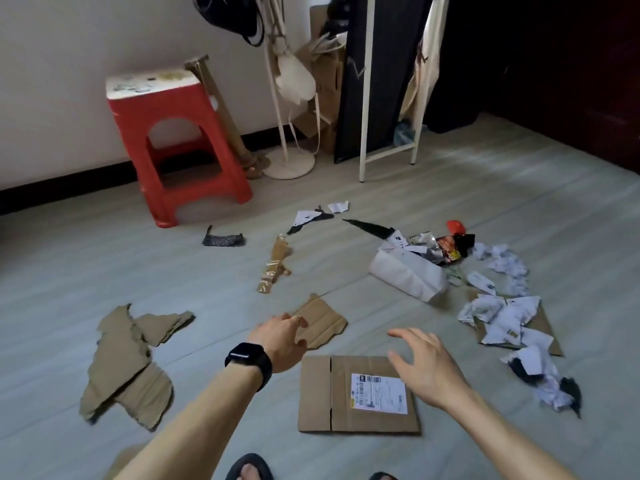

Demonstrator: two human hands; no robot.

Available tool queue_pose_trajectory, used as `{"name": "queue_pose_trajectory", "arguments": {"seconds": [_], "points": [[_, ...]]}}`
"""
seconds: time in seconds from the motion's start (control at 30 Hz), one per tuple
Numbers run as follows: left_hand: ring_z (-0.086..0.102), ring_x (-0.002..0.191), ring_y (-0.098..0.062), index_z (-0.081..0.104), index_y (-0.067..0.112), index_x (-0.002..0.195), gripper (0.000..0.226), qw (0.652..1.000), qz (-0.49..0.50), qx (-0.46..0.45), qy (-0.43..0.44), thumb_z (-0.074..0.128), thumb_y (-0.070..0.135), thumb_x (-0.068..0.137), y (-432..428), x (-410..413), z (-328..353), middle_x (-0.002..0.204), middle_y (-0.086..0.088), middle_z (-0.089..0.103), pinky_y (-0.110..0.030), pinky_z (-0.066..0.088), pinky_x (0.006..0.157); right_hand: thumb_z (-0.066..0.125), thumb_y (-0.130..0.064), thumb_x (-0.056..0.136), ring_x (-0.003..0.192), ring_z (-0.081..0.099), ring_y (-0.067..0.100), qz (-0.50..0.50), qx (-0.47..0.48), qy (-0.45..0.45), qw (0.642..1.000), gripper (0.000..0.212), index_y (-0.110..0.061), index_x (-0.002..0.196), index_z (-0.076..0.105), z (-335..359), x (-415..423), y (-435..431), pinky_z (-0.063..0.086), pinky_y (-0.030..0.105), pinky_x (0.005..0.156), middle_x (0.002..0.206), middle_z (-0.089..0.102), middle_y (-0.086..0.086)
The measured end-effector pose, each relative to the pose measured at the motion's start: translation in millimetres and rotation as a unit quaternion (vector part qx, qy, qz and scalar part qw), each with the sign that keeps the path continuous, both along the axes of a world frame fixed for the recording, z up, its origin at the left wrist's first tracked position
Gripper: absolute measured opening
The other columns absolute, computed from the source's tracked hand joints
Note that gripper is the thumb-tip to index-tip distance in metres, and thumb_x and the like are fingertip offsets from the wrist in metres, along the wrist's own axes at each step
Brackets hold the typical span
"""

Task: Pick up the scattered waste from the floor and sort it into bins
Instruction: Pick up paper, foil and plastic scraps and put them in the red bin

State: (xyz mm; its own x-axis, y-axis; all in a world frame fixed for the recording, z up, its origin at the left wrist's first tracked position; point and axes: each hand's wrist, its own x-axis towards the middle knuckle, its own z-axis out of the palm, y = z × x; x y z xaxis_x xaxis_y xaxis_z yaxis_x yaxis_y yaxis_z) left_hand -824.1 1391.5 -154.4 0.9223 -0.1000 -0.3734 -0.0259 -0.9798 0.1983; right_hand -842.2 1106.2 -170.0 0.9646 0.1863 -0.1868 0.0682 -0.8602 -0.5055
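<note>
The floor (450, 188) is carrying all the waste, and no bin is showing in this view, so I judge the sorting is going to go best by gathering like with like first. The biggest piece, the torn brown cardboard (121, 362), is lying well to the left, apart from both hands. The flat cardboard panel (318, 396) with its shipping label (379, 393) is lying nearest the person, and the right hand (427, 370) is hovering over its far right corner, fingers spread and released, grasping nothing. Lying flat, this panel is offering no edge to pinch from above. It is probably calling for fingertips sliding under the far edge, or a press and drag until one side is lifting. The crumpled paper scraps (502, 317) and the white mailer bag (408, 275) are lying to the right and are better waiting for a separate round. The left hand (280, 341), wearing a black watch (247, 362), is reaching over the near edge of the small cardboard scrap (322, 322), fingers loosely curled and holding nothing; whether it is touching the scrap I cannot tell. That scrap, lying just beyond the panel, is looking light, so a thumb-and-finger pinch at its ragged edge is seeming enough, then stacking it on the panel.
</note>
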Motion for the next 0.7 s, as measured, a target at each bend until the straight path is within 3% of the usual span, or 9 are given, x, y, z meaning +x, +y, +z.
{"name": "queue_pose_trajectory", "arguments": {"seconds": [0.37, 0.53, 0.7], "points": [[0.050, 0.126, -0.023, 0.045, 0.034, 0.142, 0.046, 0.991, 0.102, 0.062, 0.052, 0.047, 0.042, 0.096, 119, 134, -131, 0.142, 0.000, 0.050, -0.040, 0.045, 0.101, 0.048, -0.041, 0.099, 0.130, 0.041, 0.018, 0.117, -0.008, 0.059, 0.991, 0.044, -0.030, 0.141, 0.049, -114, 160, 113, 0.034, 0.030, 0.109, 0.143, 0.050, -0.009], [0.044, 0.132, -0.027, 0.041, 0.031, 0.146, 0.052, 0.982, 0.166, 0.049, 0.075, 0.050, 0.039, 0.095, 174, 168, -204, 0.150, -0.002, 0.039, -0.043, 0.044, 0.102, 0.053, -0.038, 0.098, 0.132, 0.042, 0.025, 0.137, -0.007, 0.075, 0.988, 0.046, -0.024, 0.142, 0.049, -165, 225, 182, 0.031, 0.031, 0.112, 0.145, 0.049, -0.001], [0.032, 0.136, -0.033, 0.030, 0.035, 0.148, 0.058, 0.980, 0.191, 0.036, 0.028, 0.049, 0.043, 0.094, 214, 189, -256, 0.154, -0.003, 0.028, -0.046, 0.037, 0.109, 0.055, -0.046, 0.094, 0.139, 0.032, 0.028, 0.141, -0.019, 0.078, 0.987, 0.064, -0.023, 0.150, 0.035, -203, 287, 249, 0.030, 0.037, 0.114, 0.155, 0.032, 0.001]]}}
